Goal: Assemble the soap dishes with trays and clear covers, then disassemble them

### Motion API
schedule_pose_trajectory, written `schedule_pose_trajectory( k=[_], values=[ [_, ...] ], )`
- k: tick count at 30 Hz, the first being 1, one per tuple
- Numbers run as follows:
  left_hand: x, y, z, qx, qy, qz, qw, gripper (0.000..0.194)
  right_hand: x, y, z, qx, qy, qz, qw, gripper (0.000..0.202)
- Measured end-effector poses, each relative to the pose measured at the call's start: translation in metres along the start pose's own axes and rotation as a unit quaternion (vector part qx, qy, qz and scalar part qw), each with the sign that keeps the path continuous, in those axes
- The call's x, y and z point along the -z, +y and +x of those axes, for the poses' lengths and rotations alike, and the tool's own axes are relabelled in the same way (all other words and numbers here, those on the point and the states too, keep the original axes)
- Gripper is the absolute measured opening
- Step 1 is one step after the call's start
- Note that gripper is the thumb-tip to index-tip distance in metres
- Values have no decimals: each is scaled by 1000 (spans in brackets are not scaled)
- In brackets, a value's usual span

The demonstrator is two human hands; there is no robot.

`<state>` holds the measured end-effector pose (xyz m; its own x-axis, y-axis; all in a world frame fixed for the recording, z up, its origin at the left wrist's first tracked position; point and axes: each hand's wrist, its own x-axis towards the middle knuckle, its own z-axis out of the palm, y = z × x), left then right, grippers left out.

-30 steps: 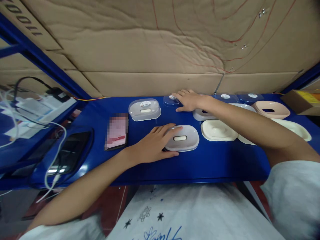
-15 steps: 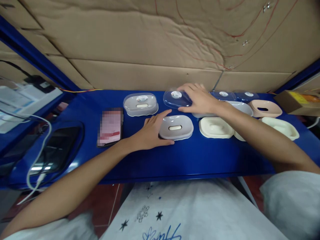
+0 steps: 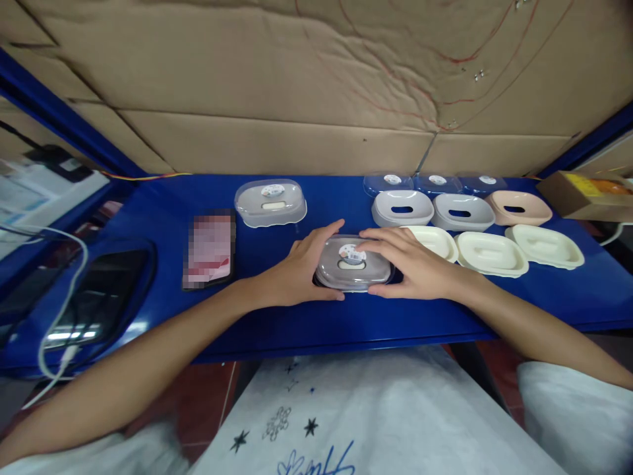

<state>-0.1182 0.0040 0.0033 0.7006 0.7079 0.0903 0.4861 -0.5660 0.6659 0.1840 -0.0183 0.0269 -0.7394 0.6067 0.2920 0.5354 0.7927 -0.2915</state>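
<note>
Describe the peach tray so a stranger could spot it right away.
On the blue table, look right, to the cardboard box. Just left of it, a row of slotted trays ends with the peach tray, the only one not grey.

1. Centre: left hand (image 3: 297, 267) and right hand (image 3: 415, 264) around a box (image 3: 349, 277), blocked
2. Upper centre: a hand could pass between the second box (image 3: 270, 206) and clear lids (image 3: 438, 189)
3. Lower centre: open strip of table (image 3: 420, 321)
4. Right: bowls (image 3: 465, 223) and cream trays (image 3: 492, 252) crowd together
5. Left: phone (image 3: 210, 251) obstructs
</note>
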Motion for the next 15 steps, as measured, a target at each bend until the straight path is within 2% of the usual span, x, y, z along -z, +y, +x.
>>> schedule_pose_trajectory(
  k=[9, 15],
  values=[
    [11, 5, -2, -2, -48, 38, 998, 113, -6, 0, -1, 17, 2, -10, 1000, 66],
    [10, 0, -1, -13, -43, 78, 996, 122, -7, 2, -1, 37, -1, -41, 998, 67]
  ],
)
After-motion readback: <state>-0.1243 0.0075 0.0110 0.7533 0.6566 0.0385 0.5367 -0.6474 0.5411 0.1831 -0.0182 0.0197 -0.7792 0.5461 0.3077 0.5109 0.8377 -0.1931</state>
